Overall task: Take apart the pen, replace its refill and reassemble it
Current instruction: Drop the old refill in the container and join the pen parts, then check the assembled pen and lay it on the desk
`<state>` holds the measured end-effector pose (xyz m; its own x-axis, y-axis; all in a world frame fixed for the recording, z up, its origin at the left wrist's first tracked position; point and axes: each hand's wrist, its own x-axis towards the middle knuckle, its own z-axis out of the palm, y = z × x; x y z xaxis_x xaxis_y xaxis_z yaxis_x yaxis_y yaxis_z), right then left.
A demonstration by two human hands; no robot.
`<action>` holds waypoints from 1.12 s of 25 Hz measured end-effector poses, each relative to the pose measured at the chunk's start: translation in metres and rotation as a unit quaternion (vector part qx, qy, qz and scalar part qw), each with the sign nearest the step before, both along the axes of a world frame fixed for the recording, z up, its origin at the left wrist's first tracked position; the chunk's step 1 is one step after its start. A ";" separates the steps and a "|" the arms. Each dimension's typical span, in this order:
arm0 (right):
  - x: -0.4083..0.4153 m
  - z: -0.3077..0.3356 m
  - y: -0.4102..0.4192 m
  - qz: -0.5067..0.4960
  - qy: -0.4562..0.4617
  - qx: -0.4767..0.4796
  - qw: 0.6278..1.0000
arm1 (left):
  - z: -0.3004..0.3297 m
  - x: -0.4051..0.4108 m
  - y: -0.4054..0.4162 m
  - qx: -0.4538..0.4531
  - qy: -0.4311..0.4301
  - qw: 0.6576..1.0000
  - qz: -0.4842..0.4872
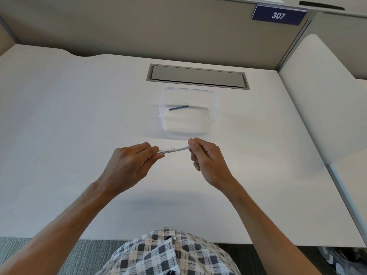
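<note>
Pen [172, 150] gripped at both ends by left hand [130, 162] and right hand [206, 158], near side of container [189, 111], likely for pulling apart; refill [178, 107] kept inside.

So the container [189, 111] sat on the tabletop [79, 120] pretty much dead centre, and everything else lined up off it. Inside the container, toward its far side, lay the refill [178, 107], roughly crosswise. Right behind the container was the cable hatch [197, 76] set into the tabletop, and behind that the partition wall [139, 30], with the number sign [278, 15] up behind and to the right. Just in front of the container the pen [172, 150] was held crosswise above the tabletop, left hand [129, 163] gripping its left end, right hand [207, 159] pinching its right end.
</note>
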<state>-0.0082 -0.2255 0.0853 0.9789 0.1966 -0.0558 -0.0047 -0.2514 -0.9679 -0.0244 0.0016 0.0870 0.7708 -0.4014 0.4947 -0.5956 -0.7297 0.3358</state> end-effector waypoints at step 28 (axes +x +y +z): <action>-0.005 -0.005 0.027 -0.190 -0.010 0.197 0.962 | -0.025 -0.005 -0.029 -0.197 0.192 0.961 0.017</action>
<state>-0.0136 -0.1986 0.0805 0.9844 -0.1732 -0.0313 -0.0047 0.1520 -0.9884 -0.0294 -0.0276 0.0625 0.9360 -0.2126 0.2805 -0.3513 -0.5175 0.7802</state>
